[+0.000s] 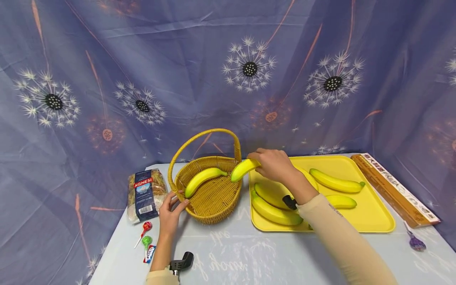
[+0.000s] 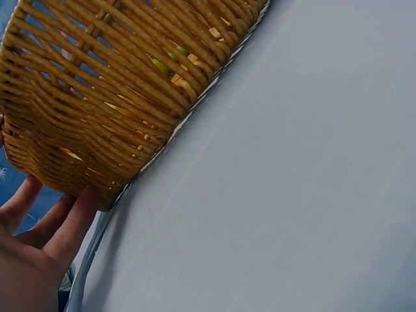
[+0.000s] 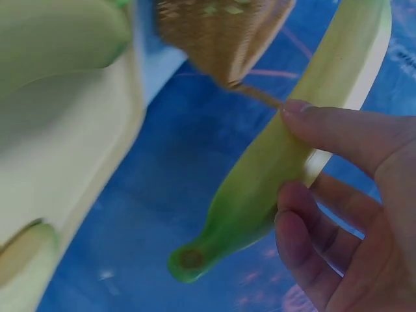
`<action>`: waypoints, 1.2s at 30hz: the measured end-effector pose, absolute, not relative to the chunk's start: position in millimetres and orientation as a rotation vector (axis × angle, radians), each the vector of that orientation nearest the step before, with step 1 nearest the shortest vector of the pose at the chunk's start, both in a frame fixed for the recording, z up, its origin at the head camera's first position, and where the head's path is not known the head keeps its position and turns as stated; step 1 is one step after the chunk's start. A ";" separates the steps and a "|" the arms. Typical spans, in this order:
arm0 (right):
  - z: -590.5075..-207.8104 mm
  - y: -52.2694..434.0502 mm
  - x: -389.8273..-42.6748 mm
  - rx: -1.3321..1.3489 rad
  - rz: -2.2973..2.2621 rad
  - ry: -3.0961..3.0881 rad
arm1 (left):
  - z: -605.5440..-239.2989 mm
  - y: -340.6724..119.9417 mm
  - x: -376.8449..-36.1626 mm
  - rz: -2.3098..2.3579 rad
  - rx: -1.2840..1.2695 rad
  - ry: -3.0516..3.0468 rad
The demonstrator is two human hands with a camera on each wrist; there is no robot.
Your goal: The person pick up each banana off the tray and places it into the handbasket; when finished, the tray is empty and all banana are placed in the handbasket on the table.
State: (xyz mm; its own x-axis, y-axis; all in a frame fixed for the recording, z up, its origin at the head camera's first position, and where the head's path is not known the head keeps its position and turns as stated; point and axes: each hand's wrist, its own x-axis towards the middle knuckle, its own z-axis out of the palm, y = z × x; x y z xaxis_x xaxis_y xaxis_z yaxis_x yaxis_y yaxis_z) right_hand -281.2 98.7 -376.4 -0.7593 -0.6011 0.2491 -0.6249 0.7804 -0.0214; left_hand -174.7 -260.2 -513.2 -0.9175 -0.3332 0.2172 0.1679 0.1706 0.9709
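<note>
Left of the basket [image 1: 210, 190] lies a bag [image 1: 146, 194] labelled AGNESI; the box [image 1: 393, 190] far to its right reads PASTA. The right hand [image 1: 274, 164] pinches a banana [image 1: 244, 169] over the basket's right rim, its long axis slanting down-left into the basket. The left hand [image 1: 171, 211], fingers straight, touches the basket's left wall.

Beige long sleeves cover both arms, a black device strapped at each wrist.
</note>
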 end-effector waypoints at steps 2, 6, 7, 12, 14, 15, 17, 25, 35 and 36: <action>-368.0 86.9 -279.1 1.005 0.149 -2.698 | -511.8 -261.9 -173.7 -1.793 0.165 -2.068; -357.8 67.2 -276.9 1.074 0.146 -2.666 | -511.1 -264.7 -171.7 -1.809 0.181 -2.067; -356.2 63.1 -276.3 1.086 0.149 -2.669 | -511.0 -265.0 -171.2 -1.815 0.182 -2.070; -350.3 43.0 -273.6 1.143 0.122 -2.673 | -511.9 -265.9 -170.9 -1.830 0.174 -2.061; -349.5 35.2 -273.7 1.167 0.087 -2.654 | -507.9 -264.4 -169.8 -1.835 0.163 -2.061; -349.4 31.3 -273.7 1.182 0.060 -2.636 | -504.4 -263.1 -168.4 -1.836 0.158 -2.065; -350.7 23.8 -274.4 1.215 0.020 -2.601 | -497.5 -260.1 -165.7 -1.839 0.149 -2.073; -363.2 -6.7 -280.7 1.327 -0.015 -2.597 | -512.2 -262.6 -174.5 -1.804 0.144 -2.075; -376.7 -46.6 -290.4 1.386 -0.111 -2.621 | -513.1 -259.0 -174.5 -1.789 0.124 -2.058; -378.6 -49.7 -290.8 1.388 -0.126 -2.629 | -513.9 -258.3 -174.2 -1.790 0.127 -2.056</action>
State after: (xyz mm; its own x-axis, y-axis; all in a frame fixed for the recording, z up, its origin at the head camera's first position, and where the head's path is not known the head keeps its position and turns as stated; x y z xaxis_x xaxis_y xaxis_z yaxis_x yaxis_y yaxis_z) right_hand -290.8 -49.7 -378.6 -0.5540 -0.8256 0.1073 -0.8116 0.5643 0.1515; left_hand -174.2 -258.3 -513.9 -0.9120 -0.3299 0.2437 0.1958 0.1718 0.9655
